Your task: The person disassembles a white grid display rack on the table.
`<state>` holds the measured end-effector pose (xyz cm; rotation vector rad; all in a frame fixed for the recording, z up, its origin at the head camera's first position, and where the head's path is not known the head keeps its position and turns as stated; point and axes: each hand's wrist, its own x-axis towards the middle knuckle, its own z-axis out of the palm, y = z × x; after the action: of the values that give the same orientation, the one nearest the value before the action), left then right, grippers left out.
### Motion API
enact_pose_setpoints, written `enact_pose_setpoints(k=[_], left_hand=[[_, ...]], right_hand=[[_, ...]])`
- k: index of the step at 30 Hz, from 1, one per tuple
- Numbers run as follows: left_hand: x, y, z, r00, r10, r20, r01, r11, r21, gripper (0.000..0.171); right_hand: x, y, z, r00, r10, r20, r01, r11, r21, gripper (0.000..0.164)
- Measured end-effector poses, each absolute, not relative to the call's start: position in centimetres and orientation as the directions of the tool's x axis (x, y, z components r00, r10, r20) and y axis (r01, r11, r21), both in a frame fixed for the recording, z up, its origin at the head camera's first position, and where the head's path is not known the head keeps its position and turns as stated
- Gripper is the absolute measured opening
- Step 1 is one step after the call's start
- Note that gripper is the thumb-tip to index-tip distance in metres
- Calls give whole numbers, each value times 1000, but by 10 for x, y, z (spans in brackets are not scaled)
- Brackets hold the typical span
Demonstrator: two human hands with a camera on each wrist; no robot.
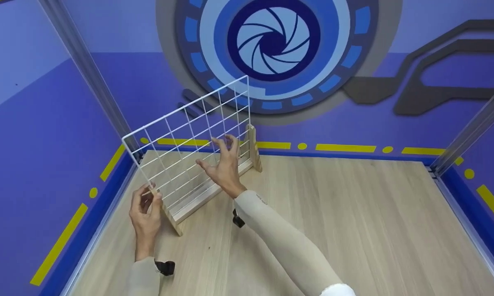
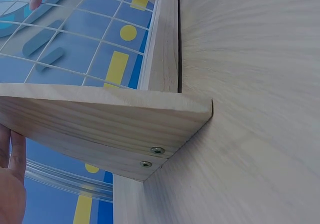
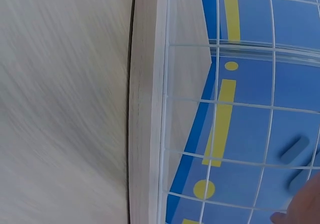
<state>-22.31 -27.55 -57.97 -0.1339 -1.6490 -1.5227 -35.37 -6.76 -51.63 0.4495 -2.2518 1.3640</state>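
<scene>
A white wire grid (image 1: 185, 106) stands slanted in a wooden stand, between a left side support (image 1: 172, 220) and a right side support (image 1: 253, 148) joined by a wooden base bar (image 1: 201, 200). My left hand (image 1: 146, 218) pinches the top of the left support, beside the grid's edge. In the left wrist view, fingers (image 2: 17, 156) touch the outer face of that support, which has two screws low down. My right hand (image 1: 226, 166) is in front of the grid's lower middle, fingers bent and spread apart from the thumb, holding nothing.
The stand is on a light wood-grain table (image 1: 333, 218), toward its back left. Blue printed walls (image 1: 119, 94) enclose the table at the back and sides, with a metal post (image 1: 86, 65) at the back left corner and another post (image 1: 477, 127) at the right.
</scene>
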Motion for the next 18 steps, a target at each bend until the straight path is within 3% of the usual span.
enact_pose_setpoints(k=[18], left_hand=[[-221, -276, -579, -620, -459, 637, 583, 274, 765, 37]], right_hand=[[-361, -68, -517, -798, -9, 603, -560, 381, -736, 64]])
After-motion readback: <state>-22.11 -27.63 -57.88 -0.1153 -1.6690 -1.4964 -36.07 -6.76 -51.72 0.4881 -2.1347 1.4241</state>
